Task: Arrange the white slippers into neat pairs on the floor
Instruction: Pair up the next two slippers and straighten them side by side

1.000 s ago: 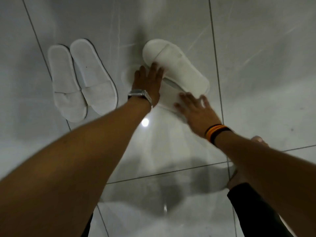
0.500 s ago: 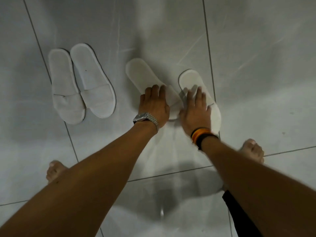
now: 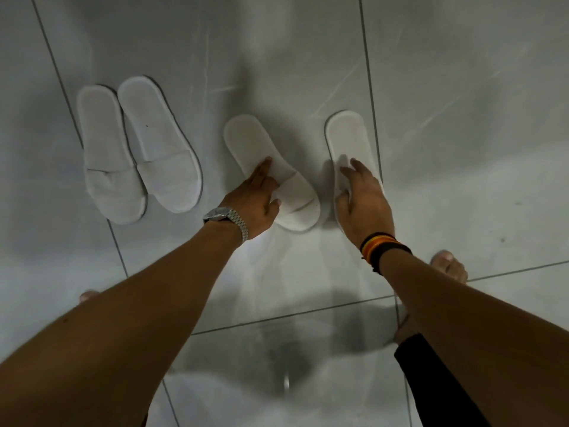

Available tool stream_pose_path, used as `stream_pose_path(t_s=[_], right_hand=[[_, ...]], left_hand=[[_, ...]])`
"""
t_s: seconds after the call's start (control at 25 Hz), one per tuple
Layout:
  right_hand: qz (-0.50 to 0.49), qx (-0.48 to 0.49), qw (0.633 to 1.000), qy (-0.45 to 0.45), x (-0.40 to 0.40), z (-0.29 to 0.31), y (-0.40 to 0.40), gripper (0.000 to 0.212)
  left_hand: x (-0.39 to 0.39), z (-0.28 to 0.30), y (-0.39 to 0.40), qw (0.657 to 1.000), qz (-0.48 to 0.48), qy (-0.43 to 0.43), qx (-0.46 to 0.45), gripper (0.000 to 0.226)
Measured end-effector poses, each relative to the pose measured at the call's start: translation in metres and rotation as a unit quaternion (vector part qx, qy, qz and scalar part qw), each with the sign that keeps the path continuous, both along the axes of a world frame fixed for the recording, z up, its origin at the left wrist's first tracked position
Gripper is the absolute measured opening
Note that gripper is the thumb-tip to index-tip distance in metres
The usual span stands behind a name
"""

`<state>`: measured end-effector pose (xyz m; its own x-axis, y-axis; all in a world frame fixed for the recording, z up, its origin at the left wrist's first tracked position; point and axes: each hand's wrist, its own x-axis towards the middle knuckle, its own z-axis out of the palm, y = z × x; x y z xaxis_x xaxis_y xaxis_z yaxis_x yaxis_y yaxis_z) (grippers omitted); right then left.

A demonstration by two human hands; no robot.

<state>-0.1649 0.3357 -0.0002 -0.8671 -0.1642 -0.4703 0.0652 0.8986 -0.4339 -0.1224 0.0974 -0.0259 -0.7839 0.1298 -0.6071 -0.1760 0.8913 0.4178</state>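
On grey floor (image 3: 462, 149), left hand (image 3: 257, 200) and right hand (image 3: 365, 204), fingers flat, unclenched on separate slippers (image 3: 246, 137).

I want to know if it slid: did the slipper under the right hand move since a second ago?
Yes. The slipper under the right hand moved right, off the other slipper, and now lies against the tile grout line.

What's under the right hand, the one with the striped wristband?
The right hand lies flat on a white slipper resting on the tiled floor. The slipper's heel end shows beyond the fingers; its strap and toe end are covered by the hand.
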Motion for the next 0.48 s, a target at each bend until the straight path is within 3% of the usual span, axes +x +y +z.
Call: stream_pose_path(t_s=[0.2,0.48], right_hand=[[0.089,0.073,0.986,-0.118,0.010,-0.010,0.009,0.060],[0.041,0.040,0.993,-0.101,-0.047,-0.031,-0.022,0.068]], left_hand=[[-0.011,-0.005,0.028,0.998,0.027,-0.058,0.022,0.071],[-0.090,-0.030,0.046,0.998,-0.063,-0.007,0.020,0.067]])
